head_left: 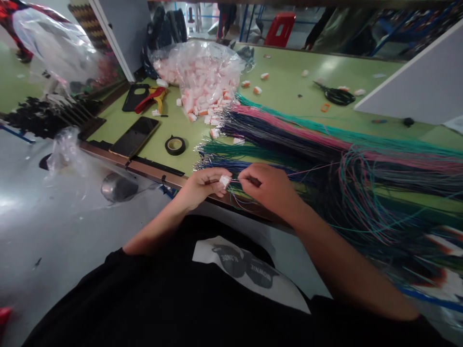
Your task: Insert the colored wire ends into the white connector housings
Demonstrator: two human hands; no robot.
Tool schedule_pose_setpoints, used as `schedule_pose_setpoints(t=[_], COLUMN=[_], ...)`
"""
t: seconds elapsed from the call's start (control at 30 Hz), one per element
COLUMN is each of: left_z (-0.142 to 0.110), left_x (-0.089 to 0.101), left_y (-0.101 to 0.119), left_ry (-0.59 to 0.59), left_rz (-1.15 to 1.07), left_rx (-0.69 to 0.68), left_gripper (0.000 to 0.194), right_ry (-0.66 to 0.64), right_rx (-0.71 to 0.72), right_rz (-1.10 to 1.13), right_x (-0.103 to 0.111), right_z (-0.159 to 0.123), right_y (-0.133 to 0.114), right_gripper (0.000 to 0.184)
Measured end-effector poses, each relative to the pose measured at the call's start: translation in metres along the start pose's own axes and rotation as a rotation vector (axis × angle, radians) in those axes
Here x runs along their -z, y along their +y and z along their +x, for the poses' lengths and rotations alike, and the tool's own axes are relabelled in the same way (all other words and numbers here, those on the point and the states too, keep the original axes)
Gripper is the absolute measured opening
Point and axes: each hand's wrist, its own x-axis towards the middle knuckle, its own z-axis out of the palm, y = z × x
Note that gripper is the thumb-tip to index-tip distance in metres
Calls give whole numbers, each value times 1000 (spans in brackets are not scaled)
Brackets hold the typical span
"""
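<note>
The person is wearing a black short-sleeved shirt; a pale print is showing dark sunglasses lettered "BLONDIE".

Tape between phone and wires — connector bag behind.

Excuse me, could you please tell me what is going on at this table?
A person's left hand holds a small white connector, with thin wires running from it towards the right hand, which pinches them close by. Both hands are at the near edge of the green table. Beyond them lie long bundles of coloured wires, next to a clear bag of connectors. A roll of black tape and a phone lie farther left.
</note>
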Motion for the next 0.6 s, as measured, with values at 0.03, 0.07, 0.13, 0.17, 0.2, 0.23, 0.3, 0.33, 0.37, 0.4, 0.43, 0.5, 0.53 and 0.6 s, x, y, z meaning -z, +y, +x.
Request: schedule_pose_setpoints(t=[0.03, 0.07, 0.13, 0.17, 0.2, 0.23, 0.3, 0.33, 0.37, 0.4, 0.43, 0.5, 0.53, 0.6], left_z=[0, 0, 0, 0, 1, 1, 1, 1, 1, 1, 1, 0, 0, 0], left_x=[0, -1, -1, -1, -1, -1, -1, 0, 0, 0, 0, 0, 1, 1], left_y=[1, 1, 1, 1, 1, 1, 1, 1, 1, 1, 1, 1, 1, 1], left_ry=[3, 6, 6, 6, 5, 2, -2, -5, -9, -11, -10, -5, -1, 6], left_rz=[-6, -13, -23, -27, -30, -33, -41, -44, -43, -39, -33, -14, -6, 3], left_rx=[3, 6, 15, 20, 23, 27, 26, 23, 22, 22, 24, 31, 33, 35], left_gripper=[24, 24, 24, 24, 25, 25, 25, 25, 25, 25, 25, 25, 26, 28], right_ry=[8, 14, 21, 30, 42, 58, 89, 103, 113, 121, 128, 143, 153, 177], right_rx=[3, 5, 15, 24, 34, 43, 54, 57, 58, 59, 63, 86, 104, 143], right_rz=[-6, -10, -16, -20, -26, -35, -61, -75, -88, -100, -110, -138, -157, -204], right_x=[-2, -3, -5, -6, -7, -8, -10, -12, -13, -15, -16, -21, -24, -29], right_z=[-1, -2, -3, -4, -5, -5, -6, -6, -7, -7, -8, -9, -10, -10], right_y=[0, 0, 1, 1, 2, 3, 4, 4, 4, 4, 4, 4, 4, 5], right_gripper=[16, 16, 16, 16, 16, 16, 16, 16, 16, 16, 17, 19, 20, 22])
